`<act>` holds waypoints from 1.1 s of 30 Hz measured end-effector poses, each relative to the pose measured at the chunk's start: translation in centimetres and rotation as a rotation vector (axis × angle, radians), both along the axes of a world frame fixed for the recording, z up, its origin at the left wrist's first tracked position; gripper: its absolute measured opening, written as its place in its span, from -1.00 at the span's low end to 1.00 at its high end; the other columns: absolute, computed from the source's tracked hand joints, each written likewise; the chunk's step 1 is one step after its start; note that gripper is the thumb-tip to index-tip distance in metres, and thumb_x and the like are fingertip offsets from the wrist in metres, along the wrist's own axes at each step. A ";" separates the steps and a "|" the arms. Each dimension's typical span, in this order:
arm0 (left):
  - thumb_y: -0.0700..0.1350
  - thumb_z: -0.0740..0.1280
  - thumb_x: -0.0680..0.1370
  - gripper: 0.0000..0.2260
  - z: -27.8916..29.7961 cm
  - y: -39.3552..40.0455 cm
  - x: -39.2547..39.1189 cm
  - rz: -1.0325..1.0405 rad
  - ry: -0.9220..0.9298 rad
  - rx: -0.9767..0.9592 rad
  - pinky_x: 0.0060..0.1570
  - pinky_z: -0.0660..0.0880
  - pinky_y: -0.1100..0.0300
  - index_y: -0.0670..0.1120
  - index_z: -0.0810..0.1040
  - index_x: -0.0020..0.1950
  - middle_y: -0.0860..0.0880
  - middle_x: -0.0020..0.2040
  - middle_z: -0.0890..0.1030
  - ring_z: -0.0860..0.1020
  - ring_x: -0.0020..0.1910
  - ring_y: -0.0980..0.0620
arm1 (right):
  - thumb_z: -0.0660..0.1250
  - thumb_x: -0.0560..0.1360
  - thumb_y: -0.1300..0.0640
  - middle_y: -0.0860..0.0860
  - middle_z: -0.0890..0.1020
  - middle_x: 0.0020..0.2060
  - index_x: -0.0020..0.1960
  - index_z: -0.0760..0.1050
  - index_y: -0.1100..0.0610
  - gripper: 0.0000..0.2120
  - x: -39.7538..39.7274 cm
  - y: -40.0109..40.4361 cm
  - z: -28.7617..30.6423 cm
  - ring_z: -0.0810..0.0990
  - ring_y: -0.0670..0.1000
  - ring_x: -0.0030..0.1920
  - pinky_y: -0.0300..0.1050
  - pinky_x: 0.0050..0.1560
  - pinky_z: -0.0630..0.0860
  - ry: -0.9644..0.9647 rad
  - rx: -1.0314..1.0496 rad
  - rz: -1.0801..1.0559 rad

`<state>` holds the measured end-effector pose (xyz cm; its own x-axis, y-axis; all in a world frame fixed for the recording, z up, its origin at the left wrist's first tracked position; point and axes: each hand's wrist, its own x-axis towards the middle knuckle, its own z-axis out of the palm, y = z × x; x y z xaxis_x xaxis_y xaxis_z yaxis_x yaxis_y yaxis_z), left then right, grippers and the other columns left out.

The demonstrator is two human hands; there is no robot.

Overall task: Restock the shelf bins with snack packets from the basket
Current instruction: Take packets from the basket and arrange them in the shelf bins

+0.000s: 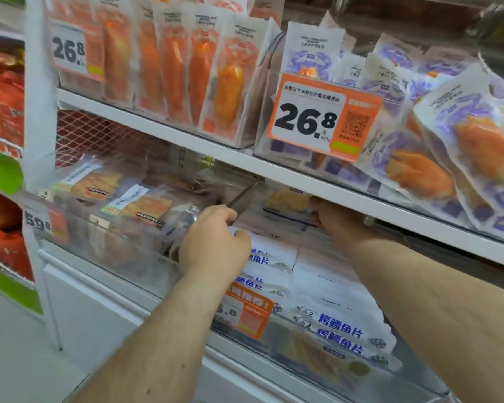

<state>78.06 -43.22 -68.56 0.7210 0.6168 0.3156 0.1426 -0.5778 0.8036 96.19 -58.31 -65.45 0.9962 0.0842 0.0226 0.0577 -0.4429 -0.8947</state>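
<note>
The lower shelf bin (317,338) is seen largely filled with white snack packets (277,260); the basket is not shown, so what remains cannot be judged. A packet edge is gripped by the left hand (213,242), fingers curled. The right hand (332,219) is reached deep; its fingers are hidden.

A single head-worn camera looks forward and slightly down at a shop shelf from close range, angled a little to the left so the shelf boards (186,135) run slanting from upper left to lower right. Both forearms enter from the bottom edge, the left hand (213,242) near the centre and the right hand (332,216) just right of it, under the upper board. The wide lens bends the white upright (38,141) at the left. The clear bins (105,245) fill the middle of the view. There is no second view to overlap with.
</note>
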 end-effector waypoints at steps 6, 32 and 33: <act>-0.10 0.30 0.54 -0.73 0.3 0.0 0.1 0.041 0.016 -0.026 -0.03 0.28 0.24 0.03 0.56 0.24 0.13 0.29 0.51 0.47 0.16 0.06 | 0.20 0.65 0.13 0.04 0.47 -0.18 0.33 0.44 0.38 -0.62 0.8 1.8 -0.2 0.43 -0.05 -0.27 -0.21 -0.22 0.39 -0.001 -0.058 0.061; -0.11 0.31 0.54 -0.71 1.0 -0.4 -1.0 -0.041 0.037 0.124 0.25 0.30 0.16 -0.02 0.54 0.26 0.08 0.36 0.47 0.40 0.32 0.04 | 0.31 0.57 0.05 0.12 0.66 -0.05 0.16 0.53 0.16 -0.77 -1.3 1.9 -0.2 0.58 0.05 -0.16 -0.11 -0.20 0.49 -0.109 -0.304 -0.096; -0.11 0.32 0.53 -0.70 1.2 -0.7 -1.4 -0.036 0.034 0.190 0.35 0.25 0.11 -0.01 0.54 0.26 0.08 0.35 0.47 0.37 0.34 0.04 | 0.28 0.59 0.06 0.12 0.65 -0.05 0.13 0.52 0.16 -0.79 -1.9 1.8 0.2 0.55 0.04 -0.17 -0.08 -0.12 0.52 -0.116 -0.303 -0.100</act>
<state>76.62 -43.90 -67.32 0.7535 0.5224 0.3991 0.1445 -0.7238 0.6747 94.24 -56.48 -65.24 0.9921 0.0068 0.1254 0.0947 -0.6966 -0.7112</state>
